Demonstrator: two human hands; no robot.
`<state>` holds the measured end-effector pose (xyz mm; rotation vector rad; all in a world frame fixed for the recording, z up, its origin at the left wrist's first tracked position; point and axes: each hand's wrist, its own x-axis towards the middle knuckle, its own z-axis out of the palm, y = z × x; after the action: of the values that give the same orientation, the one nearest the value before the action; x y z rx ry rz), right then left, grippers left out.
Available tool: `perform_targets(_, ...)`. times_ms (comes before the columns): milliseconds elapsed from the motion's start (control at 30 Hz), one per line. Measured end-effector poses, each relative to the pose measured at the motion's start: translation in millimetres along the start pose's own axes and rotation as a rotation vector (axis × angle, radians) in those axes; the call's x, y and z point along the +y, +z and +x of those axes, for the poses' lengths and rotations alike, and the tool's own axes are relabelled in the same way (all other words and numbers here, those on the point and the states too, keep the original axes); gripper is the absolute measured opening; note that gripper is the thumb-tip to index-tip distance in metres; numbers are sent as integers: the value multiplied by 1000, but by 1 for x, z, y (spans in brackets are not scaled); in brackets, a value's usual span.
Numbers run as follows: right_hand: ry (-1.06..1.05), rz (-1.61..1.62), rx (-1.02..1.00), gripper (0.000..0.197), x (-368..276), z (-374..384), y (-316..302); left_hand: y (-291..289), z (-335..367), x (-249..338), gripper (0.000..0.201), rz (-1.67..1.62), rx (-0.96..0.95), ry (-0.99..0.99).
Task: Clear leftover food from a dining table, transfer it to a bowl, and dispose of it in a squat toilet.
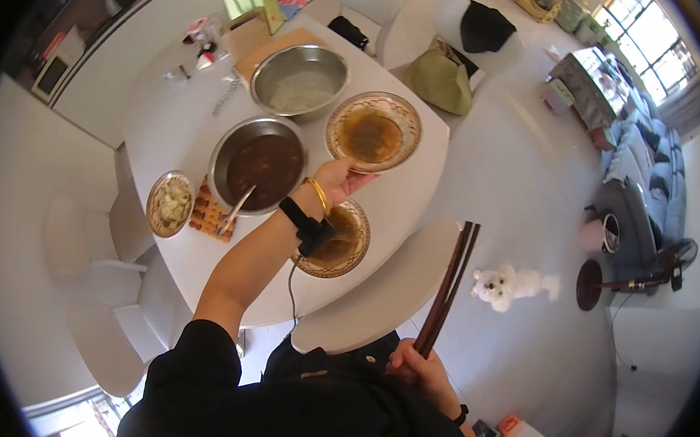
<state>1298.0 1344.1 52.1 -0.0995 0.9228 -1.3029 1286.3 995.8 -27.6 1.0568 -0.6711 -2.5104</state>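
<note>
My left hand (343,182) reaches across the table and grips the near rim of a patterned plate (415,134) with brown sauce on it. Its thumb is by the rim and its fingers are partly hidden beneath. I cannot tell whether the plate is lifted. A second sauced plate (352,247) lies under my left wrist, partly covered by it. In my right hand (425,368), held low by my body, is a bundle of dark brown chopsticks (447,294) pointing up. A steel bowl (220,165) of dark reddish-brown liquid, with a spoon (240,203) in it, stands left of my left hand.
Another steel bowl (260,78) with cloudy liquid stands behind. A patterned bowl of pale food (174,204) is at the left, beside a woven mat (208,213). A white chair (385,290) stands against the near table edge. A white dog (511,288) is on the floor to the right.
</note>
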Motion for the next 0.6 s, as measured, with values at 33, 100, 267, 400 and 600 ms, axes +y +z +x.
perform_targets(33,-54,76,-36,25,0,2,4,0,-14,-1,23,2,-29,-4)
perform_targets(100,-120,160,-70,24,3,3,12,0,-45,-2,25,43,-47,4)
perform_targets(267,-89,141,-142,26,11,6,26,-34,-118,-9,27,78,-71,39)
perform_targets(400,-101,81,-180,26,19,9,38,-47,-196,2,31,187,-81,61)
perform_targets(600,-88,9,-240,26,28,21,59,-96,-285,21,29,242,96,130)
